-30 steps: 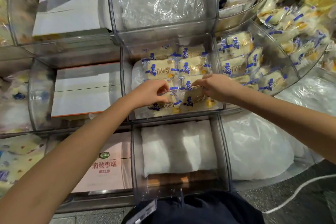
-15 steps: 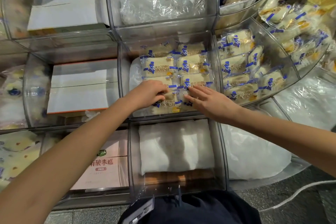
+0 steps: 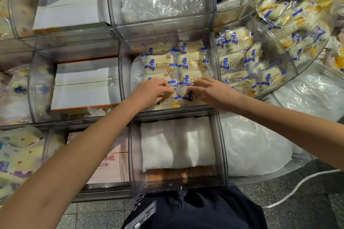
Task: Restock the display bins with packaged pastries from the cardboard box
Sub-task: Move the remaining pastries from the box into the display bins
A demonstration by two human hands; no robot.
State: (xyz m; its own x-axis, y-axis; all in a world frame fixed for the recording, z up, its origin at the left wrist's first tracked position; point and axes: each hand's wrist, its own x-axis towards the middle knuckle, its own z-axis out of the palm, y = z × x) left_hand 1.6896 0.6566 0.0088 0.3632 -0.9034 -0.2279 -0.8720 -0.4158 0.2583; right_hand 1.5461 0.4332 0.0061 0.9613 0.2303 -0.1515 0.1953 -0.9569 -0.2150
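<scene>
both hands down in the middle bin (image 3: 125,72), right at its front edge. left hand (image 3: 149,93) has its fingers curled onto the front packet (image 3: 168,100), but whether they pinch the wrapper, can't tell. right hand (image 3: 214,93) lies with fingers straight, flat across the neighbouring packet (image 3: 191,97). behind the hands, pastry packets (image 3: 158,64) sit in rows, two across, blue and cream wrappers face up. more of the same are heaped in the curved bin (image 3: 290,61) to the right. a white box (image 3: 85,83) fills the bin on the left.
</scene>
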